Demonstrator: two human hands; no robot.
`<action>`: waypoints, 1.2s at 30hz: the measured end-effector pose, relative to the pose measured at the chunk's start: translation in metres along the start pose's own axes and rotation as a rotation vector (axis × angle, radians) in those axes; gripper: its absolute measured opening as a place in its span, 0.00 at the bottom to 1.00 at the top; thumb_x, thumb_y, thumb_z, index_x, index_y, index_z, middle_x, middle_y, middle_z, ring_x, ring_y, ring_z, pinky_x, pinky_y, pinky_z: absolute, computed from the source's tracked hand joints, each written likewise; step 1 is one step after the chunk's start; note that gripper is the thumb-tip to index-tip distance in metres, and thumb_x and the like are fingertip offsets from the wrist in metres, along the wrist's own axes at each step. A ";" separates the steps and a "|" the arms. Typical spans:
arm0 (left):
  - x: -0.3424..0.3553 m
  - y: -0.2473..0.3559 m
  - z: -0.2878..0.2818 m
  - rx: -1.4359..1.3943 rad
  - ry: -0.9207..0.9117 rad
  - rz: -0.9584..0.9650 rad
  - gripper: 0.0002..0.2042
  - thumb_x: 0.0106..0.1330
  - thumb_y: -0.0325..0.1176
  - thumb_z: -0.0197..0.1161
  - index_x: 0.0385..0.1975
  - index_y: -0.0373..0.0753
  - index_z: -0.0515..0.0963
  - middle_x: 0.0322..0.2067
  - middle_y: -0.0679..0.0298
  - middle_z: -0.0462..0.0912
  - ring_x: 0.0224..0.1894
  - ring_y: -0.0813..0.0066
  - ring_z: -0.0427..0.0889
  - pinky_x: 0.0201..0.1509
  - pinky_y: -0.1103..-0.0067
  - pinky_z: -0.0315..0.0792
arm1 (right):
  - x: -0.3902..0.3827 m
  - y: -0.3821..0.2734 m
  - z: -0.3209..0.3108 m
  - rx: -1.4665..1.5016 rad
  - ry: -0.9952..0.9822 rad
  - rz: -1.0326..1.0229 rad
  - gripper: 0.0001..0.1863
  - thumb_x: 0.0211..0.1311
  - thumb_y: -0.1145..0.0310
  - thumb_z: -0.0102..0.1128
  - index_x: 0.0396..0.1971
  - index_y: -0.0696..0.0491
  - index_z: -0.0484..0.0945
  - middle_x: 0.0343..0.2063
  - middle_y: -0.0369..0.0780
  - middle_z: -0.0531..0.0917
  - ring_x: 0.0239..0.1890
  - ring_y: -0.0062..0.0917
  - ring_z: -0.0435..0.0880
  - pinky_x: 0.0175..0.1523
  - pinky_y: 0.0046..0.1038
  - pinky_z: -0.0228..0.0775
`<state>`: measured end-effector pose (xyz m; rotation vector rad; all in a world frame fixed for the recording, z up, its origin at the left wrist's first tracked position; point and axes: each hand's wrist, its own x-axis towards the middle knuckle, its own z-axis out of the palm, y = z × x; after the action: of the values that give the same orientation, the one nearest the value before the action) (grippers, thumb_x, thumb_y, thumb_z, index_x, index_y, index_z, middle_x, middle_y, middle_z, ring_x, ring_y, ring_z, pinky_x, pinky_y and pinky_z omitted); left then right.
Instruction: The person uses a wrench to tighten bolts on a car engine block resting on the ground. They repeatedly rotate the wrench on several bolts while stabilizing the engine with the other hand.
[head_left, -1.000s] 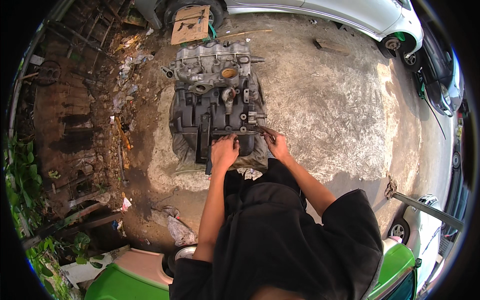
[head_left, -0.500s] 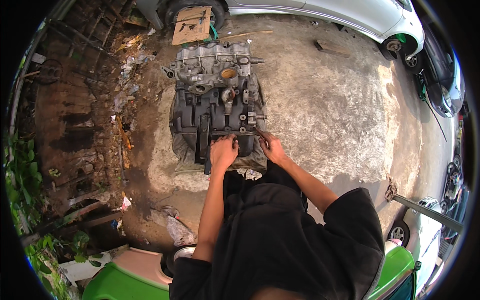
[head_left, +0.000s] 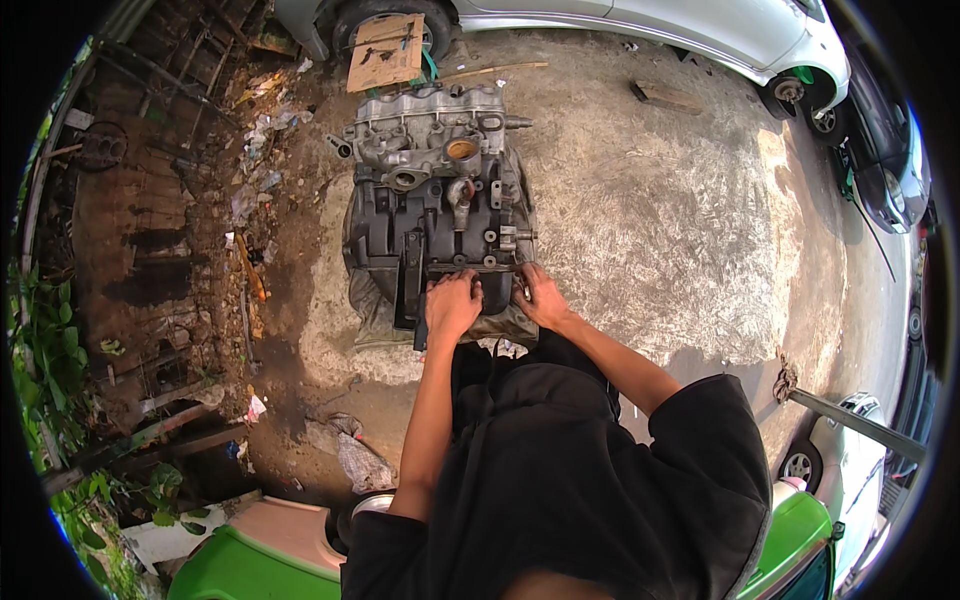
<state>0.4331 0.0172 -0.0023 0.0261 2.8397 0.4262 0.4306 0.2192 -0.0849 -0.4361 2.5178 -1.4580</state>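
white car, cardboard sheet, green vehicle.

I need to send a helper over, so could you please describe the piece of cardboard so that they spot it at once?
Start from the engine block on the concrete ground in front of the person. Just beyond its pale metal top, against the tyre of the white car, leans the cardboard. It is the only flat, brown, square sheet there; the wood scrap nearby is narrow.

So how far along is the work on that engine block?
Done: the engine block is out of any car and sits on the concrete ground, on a cloth. In hand: left hand and right hand both press on its near edge; whether they hold a tool cannot be told. Left: the pale top section with its fittings looks still assembled.
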 end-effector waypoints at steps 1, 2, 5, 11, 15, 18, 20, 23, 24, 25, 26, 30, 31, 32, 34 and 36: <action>0.000 0.000 0.000 -0.009 0.000 0.004 0.15 0.66 0.39 0.57 0.49 0.41 0.80 0.44 0.57 0.85 0.49 0.58 0.82 0.56 0.59 0.69 | 0.001 0.001 0.002 -0.019 0.012 -0.013 0.22 0.59 0.71 0.58 0.53 0.58 0.69 0.47 0.55 0.74 0.49 0.53 0.76 0.53 0.47 0.72; 0.000 0.000 0.000 -0.009 0.003 0.007 0.15 0.66 0.39 0.57 0.49 0.41 0.80 0.44 0.57 0.85 0.50 0.58 0.82 0.57 0.59 0.69 | 0.001 0.002 0.004 -0.037 0.035 -0.030 0.21 0.59 0.71 0.58 0.53 0.58 0.69 0.46 0.55 0.74 0.49 0.53 0.76 0.54 0.47 0.71; -0.001 -0.001 0.000 -0.016 0.009 0.018 0.15 0.66 0.39 0.56 0.49 0.41 0.80 0.44 0.57 0.85 0.50 0.58 0.82 0.57 0.59 0.69 | -0.001 0.004 0.007 -0.066 0.039 -0.045 0.21 0.59 0.70 0.59 0.51 0.58 0.68 0.47 0.55 0.73 0.49 0.54 0.75 0.54 0.47 0.71; 0.000 0.000 0.000 -0.003 0.022 0.019 0.15 0.66 0.39 0.57 0.49 0.41 0.80 0.44 0.58 0.85 0.50 0.58 0.82 0.56 0.59 0.70 | 0.010 -0.006 -0.001 -0.076 0.008 -0.002 0.16 0.61 0.69 0.60 0.45 0.58 0.70 0.44 0.54 0.77 0.43 0.52 0.79 0.45 0.47 0.73; 0.000 -0.001 0.000 -0.010 0.030 0.024 0.15 0.66 0.39 0.57 0.48 0.41 0.80 0.44 0.57 0.85 0.49 0.58 0.82 0.56 0.59 0.70 | 0.049 -0.010 -0.017 -0.025 0.096 0.007 0.09 0.66 0.70 0.58 0.41 0.59 0.75 0.29 0.52 0.80 0.32 0.50 0.80 0.37 0.43 0.73; 0.001 -0.001 0.000 -0.011 0.024 0.022 0.15 0.66 0.39 0.57 0.48 0.40 0.80 0.44 0.58 0.85 0.49 0.59 0.82 0.56 0.59 0.70 | 0.056 -0.013 -0.018 -0.186 0.130 -0.078 0.10 0.69 0.68 0.55 0.40 0.60 0.76 0.27 0.55 0.82 0.31 0.52 0.81 0.36 0.45 0.73; 0.001 -0.001 0.000 -0.029 0.028 0.020 0.15 0.66 0.39 0.57 0.48 0.40 0.80 0.44 0.58 0.85 0.49 0.59 0.82 0.56 0.59 0.70 | 0.053 -0.015 -0.015 -0.214 0.151 -0.025 0.12 0.68 0.67 0.55 0.41 0.61 0.75 0.28 0.56 0.82 0.32 0.54 0.81 0.37 0.47 0.73; -0.001 -0.002 0.000 -0.026 0.035 0.017 0.15 0.66 0.39 0.57 0.48 0.40 0.80 0.43 0.58 0.85 0.49 0.59 0.83 0.56 0.60 0.70 | 0.049 -0.020 -0.009 -0.257 0.196 0.119 0.12 0.67 0.68 0.54 0.41 0.63 0.75 0.28 0.57 0.81 0.32 0.54 0.81 0.37 0.47 0.74; -0.001 -0.002 0.001 -0.015 0.043 0.023 0.15 0.66 0.39 0.57 0.48 0.40 0.80 0.43 0.58 0.85 0.48 0.59 0.83 0.56 0.60 0.70 | 0.049 -0.020 -0.010 -0.263 0.239 0.140 0.11 0.67 0.69 0.54 0.39 0.63 0.75 0.27 0.58 0.81 0.31 0.54 0.81 0.35 0.46 0.73; 0.000 -0.002 0.002 -0.026 0.038 0.021 0.15 0.66 0.39 0.57 0.48 0.40 0.80 0.43 0.58 0.85 0.48 0.59 0.83 0.56 0.60 0.70 | 0.050 -0.020 -0.012 -0.259 0.298 0.125 0.10 0.67 0.70 0.54 0.38 0.62 0.75 0.26 0.58 0.81 0.30 0.54 0.81 0.34 0.44 0.73; 0.000 -0.002 0.002 -0.032 0.038 0.022 0.15 0.66 0.39 0.57 0.48 0.40 0.80 0.43 0.58 0.85 0.48 0.59 0.83 0.56 0.60 0.70 | 0.051 -0.019 -0.015 -0.241 0.265 0.165 0.10 0.67 0.70 0.55 0.39 0.62 0.76 0.27 0.57 0.81 0.30 0.53 0.81 0.34 0.45 0.73; 0.000 -0.002 0.004 -0.009 0.052 0.029 0.15 0.65 0.39 0.57 0.48 0.40 0.80 0.43 0.57 0.85 0.48 0.58 0.83 0.56 0.60 0.70 | 0.043 -0.009 -0.029 -0.045 0.183 0.217 0.10 0.65 0.71 0.55 0.42 0.61 0.78 0.29 0.53 0.83 0.30 0.50 0.83 0.36 0.43 0.74; 0.001 -0.002 0.004 -0.013 0.059 0.032 0.15 0.65 0.39 0.57 0.48 0.40 0.80 0.43 0.57 0.85 0.48 0.58 0.83 0.55 0.60 0.70 | 0.037 -0.006 -0.030 0.024 0.150 0.250 0.09 0.66 0.72 0.55 0.41 0.60 0.78 0.29 0.52 0.83 0.30 0.49 0.83 0.36 0.42 0.74; 0.001 -0.003 0.004 -0.010 0.058 0.031 0.16 0.65 0.39 0.57 0.48 0.40 0.80 0.43 0.57 0.85 0.48 0.58 0.83 0.55 0.60 0.70 | 0.031 -0.004 -0.030 0.042 0.164 0.170 0.09 0.67 0.72 0.54 0.42 0.59 0.78 0.30 0.50 0.83 0.31 0.46 0.83 0.37 0.39 0.75; 0.000 -0.003 0.003 -0.010 0.048 0.027 0.16 0.65 0.39 0.57 0.48 0.40 0.80 0.42 0.57 0.85 0.48 0.58 0.83 0.55 0.60 0.70 | 0.018 -0.001 -0.027 0.077 0.179 0.037 0.09 0.70 0.71 0.52 0.43 0.57 0.79 0.31 0.46 0.83 0.32 0.39 0.83 0.40 0.34 0.75; 0.001 -0.002 0.003 -0.009 0.035 0.022 0.16 0.65 0.39 0.57 0.49 0.40 0.80 0.42 0.57 0.85 0.48 0.58 0.83 0.55 0.60 0.70 | 0.008 0.001 -0.023 0.015 0.170 -0.006 0.09 0.70 0.71 0.51 0.43 0.57 0.79 0.36 0.46 0.83 0.37 0.39 0.83 0.44 0.34 0.74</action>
<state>0.4332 0.0157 -0.0059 0.0487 2.8746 0.4483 0.4156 0.2355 -0.0742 -0.3304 2.6351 -1.5772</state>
